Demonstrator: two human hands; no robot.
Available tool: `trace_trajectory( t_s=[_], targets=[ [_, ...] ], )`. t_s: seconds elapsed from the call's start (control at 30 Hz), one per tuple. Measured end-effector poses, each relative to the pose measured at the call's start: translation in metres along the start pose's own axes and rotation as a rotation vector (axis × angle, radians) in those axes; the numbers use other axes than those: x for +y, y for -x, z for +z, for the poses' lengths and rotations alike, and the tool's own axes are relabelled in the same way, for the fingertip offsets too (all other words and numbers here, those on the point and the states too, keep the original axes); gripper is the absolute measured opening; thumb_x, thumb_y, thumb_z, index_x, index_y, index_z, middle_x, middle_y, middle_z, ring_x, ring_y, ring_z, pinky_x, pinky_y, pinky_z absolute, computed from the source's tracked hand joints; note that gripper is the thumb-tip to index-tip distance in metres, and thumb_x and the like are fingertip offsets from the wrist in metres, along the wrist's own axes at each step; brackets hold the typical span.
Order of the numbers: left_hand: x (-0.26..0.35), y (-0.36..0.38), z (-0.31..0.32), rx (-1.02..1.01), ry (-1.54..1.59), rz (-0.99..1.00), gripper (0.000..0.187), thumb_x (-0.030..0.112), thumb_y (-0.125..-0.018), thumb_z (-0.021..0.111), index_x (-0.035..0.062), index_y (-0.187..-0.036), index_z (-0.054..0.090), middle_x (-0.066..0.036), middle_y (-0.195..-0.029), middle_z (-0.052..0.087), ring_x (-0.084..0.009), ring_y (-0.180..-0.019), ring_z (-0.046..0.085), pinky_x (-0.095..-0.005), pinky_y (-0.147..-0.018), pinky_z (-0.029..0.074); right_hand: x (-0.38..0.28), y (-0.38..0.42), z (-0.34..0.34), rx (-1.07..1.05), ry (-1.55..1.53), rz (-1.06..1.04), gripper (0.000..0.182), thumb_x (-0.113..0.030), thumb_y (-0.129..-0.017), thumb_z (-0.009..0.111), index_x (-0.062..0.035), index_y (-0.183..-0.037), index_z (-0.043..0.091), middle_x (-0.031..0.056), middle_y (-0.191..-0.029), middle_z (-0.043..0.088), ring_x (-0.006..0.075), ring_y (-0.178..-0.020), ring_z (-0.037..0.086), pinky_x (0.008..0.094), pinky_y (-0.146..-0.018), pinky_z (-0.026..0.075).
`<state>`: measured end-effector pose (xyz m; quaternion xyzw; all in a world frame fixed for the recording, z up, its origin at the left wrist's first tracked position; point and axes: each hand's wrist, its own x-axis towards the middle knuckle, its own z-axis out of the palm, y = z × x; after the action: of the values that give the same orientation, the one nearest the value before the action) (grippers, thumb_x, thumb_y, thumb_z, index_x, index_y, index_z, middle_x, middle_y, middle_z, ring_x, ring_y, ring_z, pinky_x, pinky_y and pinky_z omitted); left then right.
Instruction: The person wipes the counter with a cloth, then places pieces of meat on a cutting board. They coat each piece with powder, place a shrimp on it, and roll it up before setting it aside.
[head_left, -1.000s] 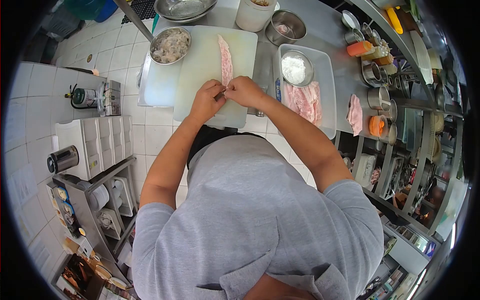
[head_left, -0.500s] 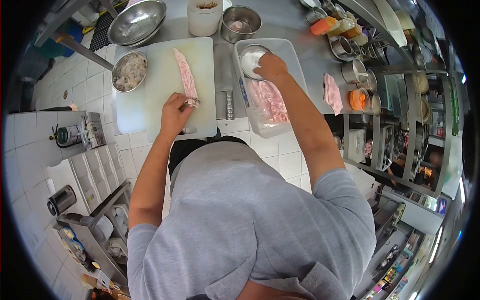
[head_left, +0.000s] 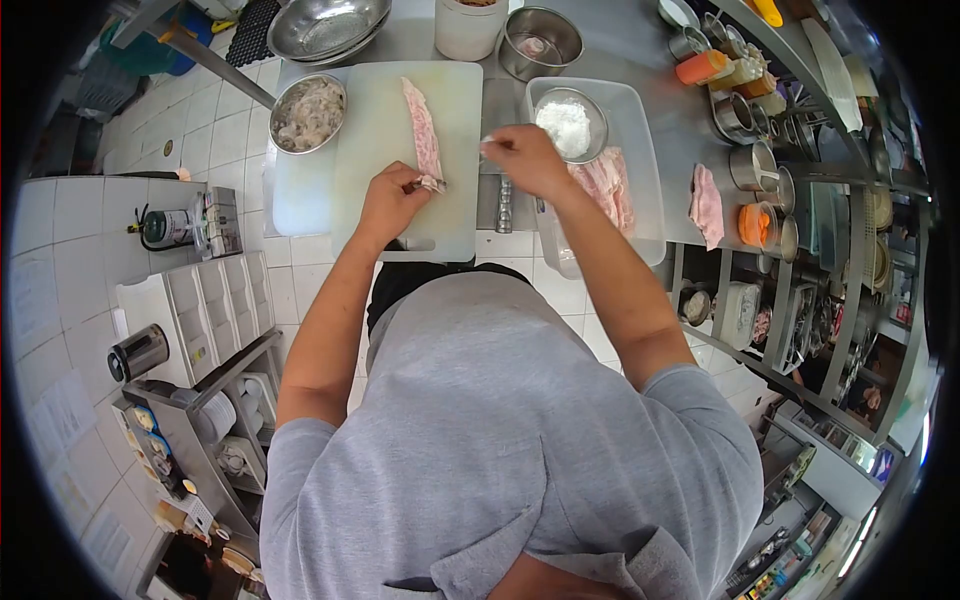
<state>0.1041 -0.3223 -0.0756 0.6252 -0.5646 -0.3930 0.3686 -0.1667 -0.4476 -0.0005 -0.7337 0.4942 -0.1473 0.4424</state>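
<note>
A long, pale pink marbled strip of raw bacon point(head_left: 421, 120) lies lengthwise on the white cutting board point(head_left: 370, 100). My left hand point(head_left: 393, 203) pinches its near end, where a small greyish piece, too small to make out, sits at the fingertips. My right hand point(head_left: 530, 160) is raised over the gap right of the board, fingers pinched together with a trace of white at the tips. Beside it, a metal bowl of white powder point(head_left: 565, 125) rests in a clear plastic tub point(head_left: 640, 130), next to more bacon slices point(head_left: 606, 188).
A bowl of raw shrimp point(head_left: 308, 113) sits on the board's left side. A cleaver point(head_left: 504, 205) lies between board and tub. Behind stand a steel pot point(head_left: 541, 45), a white container point(head_left: 468, 28) and large metal bowls point(head_left: 325, 25). A pink cloth point(head_left: 706, 205) lies at right.
My right hand has come out of the powder bowl and moved left toward the board, fingers pinched. My left hand stays at the bacon's near end. The whole view has shifted slightly.
</note>
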Motion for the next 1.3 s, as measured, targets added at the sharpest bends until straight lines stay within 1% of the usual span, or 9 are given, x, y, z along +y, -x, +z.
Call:
trace_trajectory(
  t_s=[0.23, 0.3, 0.43, 0.7, 0.73, 0.8, 1.03, 1.1, 1.3],
  targets=[
    [-0.016, -0.013, -0.006, -0.052, -0.033, 0.005, 0.023, 0.011, -0.093, 0.085, -0.0055, -0.109, 0.084, -0.012, -0.102, 0.073, -0.0225, -0.086, 0.069, -0.0361, -0.082, 0.057, -0.014, -0.008, 0.079, -0.074, 0.120, -0.278, 0.021, -0.021, -0.101, 0.077, -0.0010, -0.106, 0.083, 0.0185, -0.096, 0.080, 0.0426, -0.091, 0.077, 0.0539, -0.087, 0.061],
    [-0.015, -0.016, -0.010, -0.082, -0.068, -0.031, 0.030, 0.012, -0.090, 0.088, -0.0058, -0.114, 0.085, -0.017, -0.103, 0.077, -0.0303, -0.089, 0.075, -0.0399, -0.086, 0.060, -0.012, -0.001, 0.090, 0.008, 0.173, -0.554, 0.021, -0.018, -0.102, 0.075, -0.0040, -0.115, 0.083, 0.0185, -0.103, 0.080, 0.0434, -0.099, 0.078, 0.0568, -0.092, 0.061],
    [-0.009, -0.014, -0.017, -0.112, -0.011, -0.102, 0.030, 0.012, -0.090, 0.087, -0.0061, -0.114, 0.085, -0.018, -0.107, 0.080, -0.0308, -0.093, 0.078, -0.0399, -0.090, 0.061, -0.012, 0.005, 0.092, 0.043, 0.235, -0.520, 0.023, -0.018, -0.103, 0.074, -0.0046, -0.121, 0.081, 0.0196, -0.109, 0.080, 0.0435, -0.105, 0.077, 0.0575, -0.094, 0.061],
    [-0.009, -0.017, -0.015, -0.132, 0.021, -0.182, 0.030, 0.012, -0.091, 0.086, -0.0069, -0.114, 0.085, -0.020, -0.108, 0.085, -0.0276, -0.094, 0.079, -0.0393, -0.090, 0.062, -0.014, -0.012, 0.086, -0.010, 0.192, -0.004, 0.030, -0.020, -0.101, 0.078, -0.0059, -0.127, 0.075, 0.0183, -0.110, 0.079, 0.0416, -0.106, 0.077, 0.0554, -0.091, 0.061],
    [-0.004, -0.018, -0.017, -0.128, 0.022, -0.182, 0.030, 0.012, -0.091, 0.086, -0.0069, -0.114, 0.085, -0.020, -0.108, 0.085, -0.0276, -0.094, 0.079, -0.0393, -0.090, 0.062, -0.012, -0.007, 0.084, -0.012, 0.194, -0.008, 0.030, -0.020, -0.101, 0.078, -0.0059, -0.127, 0.075, 0.0183, -0.110, 0.079, 0.0416, -0.106, 0.077, 0.0554, -0.091, 0.061],
    [0.001, -0.016, -0.018, -0.145, -0.030, -0.224, 0.030, 0.009, -0.091, 0.085, -0.0054, -0.117, 0.085, -0.019, -0.108, 0.085, -0.0278, -0.094, 0.079, -0.0390, -0.090, 0.062, -0.005, 0.009, 0.081, 0.010, 0.307, -0.583, 0.029, -0.019, -0.101, 0.079, -0.0079, -0.127, 0.077, 0.0142, -0.115, 0.075, 0.0378, -0.114, 0.074, 0.0509, -0.098, 0.061],
    [0.008, 0.002, -0.012, -0.007, 0.067, -0.154, 0.041, 0.003, -0.092, 0.081, -0.0003, -0.132, 0.075, -0.017, -0.109, 0.081, -0.0313, -0.097, 0.078, -0.0421, -0.090, 0.063, 0.004, -0.007, 0.099, -0.095, 0.339, -0.495, 0.027, -0.016, -0.102, 0.078, -0.0055, -0.127, 0.080, 0.0130, -0.122, 0.071, 0.0347, -0.126, 0.069, 0.0490, -0.107, 0.059],
    [0.012, 0.012, -0.010, 0.088, -0.281, 0.210, 0.044, 0.004, -0.088, 0.083, 0.0022, -0.131, 0.071, -0.016, -0.115, 0.075, -0.0375, -0.108, 0.076, -0.0461, -0.092, 0.063, 0.006, -0.013, 0.097, -0.136, 0.355, -0.471, 0.025, -0.017, -0.102, 0.078, -0.0043, -0.124, 0.081, 0.0141, -0.122, 0.071, 0.0367, -0.126, 0.069, 0.0502, -0.108, 0.058],
    [0.006, 0.011, 0.005, 0.171, -0.351, 0.294, 0.042, 0.005, -0.084, 0.085, 0.0028, -0.125, 0.075, -0.017, -0.119, 0.074, -0.0420, -0.113, 0.074, -0.0490, -0.096, 0.062, 0.012, -0.037, 0.093, -0.256, 0.299, -0.442, 0.029, -0.020, -0.101, 0.080, -0.0017, -0.123, 0.081, 0.0169, -0.124, 0.073, 0.0414, -0.124, 0.070, 0.0533, -0.107, 0.057]
  ],
)
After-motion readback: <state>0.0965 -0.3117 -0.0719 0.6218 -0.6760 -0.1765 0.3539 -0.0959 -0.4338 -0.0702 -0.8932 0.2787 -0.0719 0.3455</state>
